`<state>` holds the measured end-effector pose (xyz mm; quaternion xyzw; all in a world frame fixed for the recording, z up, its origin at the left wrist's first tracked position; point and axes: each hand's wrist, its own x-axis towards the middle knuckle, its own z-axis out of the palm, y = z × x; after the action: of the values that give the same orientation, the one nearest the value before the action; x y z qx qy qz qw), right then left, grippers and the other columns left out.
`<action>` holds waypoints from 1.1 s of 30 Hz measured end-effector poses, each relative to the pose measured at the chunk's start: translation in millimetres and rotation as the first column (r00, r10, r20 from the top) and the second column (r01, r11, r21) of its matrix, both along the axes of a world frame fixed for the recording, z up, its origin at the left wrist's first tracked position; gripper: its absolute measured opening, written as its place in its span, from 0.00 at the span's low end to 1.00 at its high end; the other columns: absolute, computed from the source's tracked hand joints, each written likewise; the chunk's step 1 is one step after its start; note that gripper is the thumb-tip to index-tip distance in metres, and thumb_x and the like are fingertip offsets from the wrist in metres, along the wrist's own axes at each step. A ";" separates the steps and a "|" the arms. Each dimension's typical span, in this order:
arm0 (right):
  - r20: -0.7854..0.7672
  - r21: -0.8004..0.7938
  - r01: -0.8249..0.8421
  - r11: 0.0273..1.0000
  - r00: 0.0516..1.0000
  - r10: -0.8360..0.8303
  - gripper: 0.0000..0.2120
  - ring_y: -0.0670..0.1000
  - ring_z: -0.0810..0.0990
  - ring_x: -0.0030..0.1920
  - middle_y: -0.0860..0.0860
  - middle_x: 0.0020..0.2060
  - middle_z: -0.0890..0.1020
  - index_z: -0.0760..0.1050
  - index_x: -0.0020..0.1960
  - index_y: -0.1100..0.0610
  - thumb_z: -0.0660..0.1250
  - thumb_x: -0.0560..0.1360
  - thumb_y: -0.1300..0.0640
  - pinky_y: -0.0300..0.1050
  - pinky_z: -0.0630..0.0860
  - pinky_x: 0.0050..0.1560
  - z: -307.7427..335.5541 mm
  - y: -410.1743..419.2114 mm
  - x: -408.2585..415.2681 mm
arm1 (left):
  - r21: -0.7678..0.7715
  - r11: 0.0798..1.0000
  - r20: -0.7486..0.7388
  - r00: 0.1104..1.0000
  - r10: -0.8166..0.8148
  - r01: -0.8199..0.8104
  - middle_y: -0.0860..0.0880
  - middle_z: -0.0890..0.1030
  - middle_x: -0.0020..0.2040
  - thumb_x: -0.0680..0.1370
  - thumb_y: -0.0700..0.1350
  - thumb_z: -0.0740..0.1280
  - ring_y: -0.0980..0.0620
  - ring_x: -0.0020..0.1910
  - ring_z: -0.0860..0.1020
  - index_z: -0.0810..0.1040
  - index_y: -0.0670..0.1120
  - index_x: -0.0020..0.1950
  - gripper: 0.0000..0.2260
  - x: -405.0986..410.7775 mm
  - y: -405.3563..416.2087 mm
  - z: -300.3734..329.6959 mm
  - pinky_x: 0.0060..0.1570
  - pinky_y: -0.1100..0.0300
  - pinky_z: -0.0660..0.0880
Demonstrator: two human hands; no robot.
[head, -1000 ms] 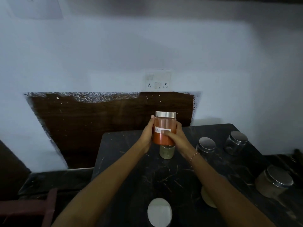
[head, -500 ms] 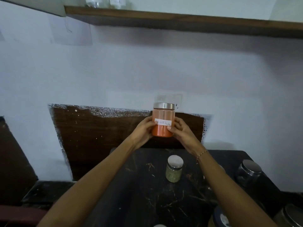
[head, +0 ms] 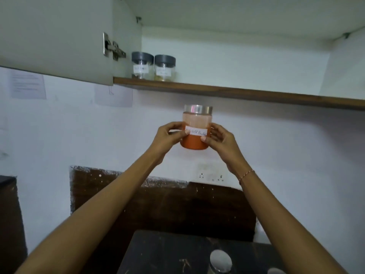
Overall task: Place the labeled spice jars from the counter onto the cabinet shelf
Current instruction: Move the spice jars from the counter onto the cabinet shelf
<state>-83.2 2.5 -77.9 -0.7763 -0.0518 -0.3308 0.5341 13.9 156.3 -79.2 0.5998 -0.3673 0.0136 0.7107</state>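
I hold a glass jar of orange-red powder (head: 197, 123) with a steel lid and a white handwritten label, upright in the air just below the cabinet shelf edge (head: 237, 93). My left hand (head: 167, 137) grips its left side and my right hand (head: 219, 141) its right side. Two labeled jars with dark grey lids stand on the shelf at its left end, one (head: 141, 65) beside the other (head: 164, 67). On the dark counter (head: 158, 254) below, a steel-lidded jar (head: 220, 261) shows at the bottom edge.
The cabinet door (head: 55, 36) hangs open to the left, with its hinge (head: 113, 47) by the jars. The shelf to the right of the two jars holds nothing visible. A wall socket (head: 211, 176) and a dark wooden panel (head: 158, 204) lie behind my arms.
Both hands have raised the orange jar from just above the counter up to just under the shelf. The view has tilted up, so the open cabinet now shows.
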 end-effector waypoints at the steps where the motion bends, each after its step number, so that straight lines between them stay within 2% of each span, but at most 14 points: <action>1: 0.033 0.009 -0.010 1.000 0.999 0.010 0.26 0.51 0.75 0.62 0.54 0.64 0.76 0.67 0.69 0.56 0.70 0.73 0.60 0.46 0.76 0.60 13.7 2.8 2.9 | -0.032 0.999 0.022 1.000 0.017 -0.016 0.47 0.78 0.55 0.74 0.41 0.69 0.49 0.53 0.78 0.77 0.44 0.60 0.14 1.1 1.6 15.2 0.48 0.62 0.76; 3: 0.099 0.031 -0.031 0.999 0.995 0.028 0.25 0.48 0.78 0.57 0.53 0.60 0.78 0.69 0.68 0.57 0.69 0.73 0.61 0.39 0.77 0.54 40.2 7.9 8.3 | -0.086 0.995 0.068 0.996 0.062 -0.056 0.48 0.79 0.51 0.73 0.41 0.70 0.52 0.49 0.78 0.77 0.42 0.60 0.15 2.4 3.9 44.3 0.44 0.65 0.76; 6: 0.155 0.025 -0.049 0.998 0.987 0.045 0.22 0.40 0.79 0.49 0.46 0.51 0.80 0.70 0.66 0.58 0.69 0.73 0.62 0.32 0.78 0.46 75.7 12.0 14.3 | -0.116 0.992 0.125 0.990 0.071 -0.057 0.51 0.81 0.49 0.74 0.41 0.70 0.57 0.47 0.79 0.78 0.42 0.59 0.15 4.9 7.1 79.7 0.41 0.68 0.77; 8: 0.165 0.006 -0.049 0.999 0.985 0.048 0.20 0.40 0.79 0.47 0.44 0.48 0.80 0.71 0.64 0.58 0.68 0.73 0.62 0.29 0.78 0.41 96.5 13.3 18.0 | -0.128 0.991 0.135 0.989 0.060 -0.043 0.52 0.81 0.47 0.74 0.41 0.69 0.59 0.45 0.79 0.78 0.41 0.59 0.14 5.6 7.9 99.5 0.40 0.68 0.78; 10: 0.169 -0.033 -0.021 0.999 0.985 0.026 0.19 0.45 0.79 0.51 0.49 0.52 0.80 0.71 0.64 0.58 0.68 0.74 0.60 0.33 0.79 0.44 114.2 13.2 24.6 | -0.151 0.988 0.131 0.989 0.063 -0.043 0.51 0.81 0.46 0.74 0.40 0.69 0.59 0.43 0.80 0.77 0.39 0.59 0.14 8.6 6.4 117.1 0.37 0.69 0.78; 12: 0.179 -0.058 0.003 0.998 0.984 0.007 0.19 0.53 0.79 0.56 0.56 0.57 0.79 0.72 0.64 0.58 0.68 0.74 0.59 0.45 0.79 0.53 129.6 11.8 34.1 | -0.157 0.985 0.119 0.989 0.085 -0.066 0.46 0.81 0.51 0.74 0.40 0.69 0.54 0.46 0.80 0.76 0.37 0.60 0.16 14.7 2.9 133.1 0.39 0.67 0.79; 15: 0.176 -0.075 0.028 0.997 0.984 -0.014 0.17 0.58 0.78 0.58 0.60 0.58 0.79 0.73 0.63 0.57 0.67 0.75 0.60 0.54 0.77 0.58 149.6 8.3 49.7 | -0.152 0.976 0.093 0.981 0.171 -0.156 0.42 0.79 0.59 0.73 0.41 0.71 0.48 0.56 0.78 0.77 0.37 0.61 0.18 27.1 -2.6 154.0 0.53 0.57 0.78; 17: 0.173 -0.092 0.054 0.994 0.984 -0.037 0.19 0.58 0.78 0.59 0.58 0.58 0.79 0.72 0.65 0.56 0.67 0.74 0.60 0.54 0.76 0.59 160.1 4.8 61.2 | -0.126 0.968 0.088 0.970 0.227 -0.216 0.42 0.79 0.60 0.72 0.41 0.72 0.47 0.59 0.77 0.76 0.38 0.62 0.19 36.6 -5.8 165.0 0.58 0.55 0.75; 20: 0.158 -0.098 0.098 0.990 0.984 -0.081 0.24 0.56 0.76 0.62 0.58 0.61 0.77 0.69 0.68 0.58 0.68 0.74 0.61 0.53 0.75 0.62 169.4 -1.0 80.2 | -0.080 0.974 0.066 0.974 0.216 -0.211 0.40 0.77 0.62 0.72 0.38 0.72 0.44 0.61 0.76 0.75 0.36 0.62 0.20 51.8 -12.0 178.1 0.56 0.56 0.75; 23: 0.084 -0.096 0.103 0.990 0.992 -0.095 0.23 0.57 0.77 0.61 0.59 0.61 0.78 0.69 0.68 0.61 0.68 0.74 0.63 0.50 0.75 0.61 176.3 -9.5 100.7 | 0.013 0.963 0.070 0.961 0.267 -0.268 0.40 0.76 0.63 0.74 0.36 0.69 0.44 0.62 0.75 0.75 0.37 0.62 0.17 67.9 -22.7 189.5 0.57 0.57 0.73; 26: 0.013 -0.091 0.104 0.990 0.995 -0.103 0.21 0.58 0.77 0.60 0.61 0.60 0.78 0.70 0.65 0.63 0.68 0.73 0.64 0.50 0.75 0.61 186.0 -18.4 121.5 | 0.134 0.930 0.105 0.938 0.330 -0.342 0.42 0.76 0.61 0.77 0.33 0.62 0.45 0.63 0.72 0.79 0.39 0.53 0.09 83.1 -32.9 202.6 0.60 0.56 0.70; 28: -0.023 -0.127 0.163 0.978 0.986 -0.168 0.20 0.58 0.77 0.60 0.60 0.61 0.77 0.70 0.65 0.63 0.67 0.73 0.64 0.54 0.73 0.64 192.8 -25.2 135.6 | 0.188 0.927 0.115 0.945 0.307 -0.324 0.43 0.75 0.55 0.77 0.32 0.58 0.47 0.57 0.72 0.78 0.40 0.47 0.10 98.0 -39.1 206.6 0.57 0.56 0.70; 31: -0.124 -0.185 0.179 0.966 0.971 -0.204 0.21 0.58 0.75 0.62 0.60 0.62 0.76 0.69 0.66 0.63 0.64 0.74 0.65 0.55 0.72 0.65 200.3 -34.4 155.4 | 0.207 0.933 0.098 0.955 0.280 -0.295 0.46 0.74 0.52 0.77 0.34 0.58 0.50 0.53 0.71 0.77 0.37 0.58 0.12 119.5 -47.9 204.9 0.53 0.58 0.70; 33: -0.166 -0.221 0.194 0.956 0.958 -0.233 0.20 0.59 0.74 0.62 0.61 0.62 0.75 0.69 0.66 0.64 0.62 0.74 0.67 0.56 0.72 0.65 202.8 -37.7 167.7 | 0.224 0.936 0.040 0.962 0.269 -0.271 0.46 0.75 0.52 0.77 0.36 0.59 0.50 0.54 0.72 0.76 0.38 0.60 0.13 131.0 -53.1 203.1 0.53 0.56 0.70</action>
<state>84.5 -35.2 125.0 -0.8557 0.0508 -0.3039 0.4157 144.9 103.2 123.9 0.7218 -0.2839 0.0715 0.6271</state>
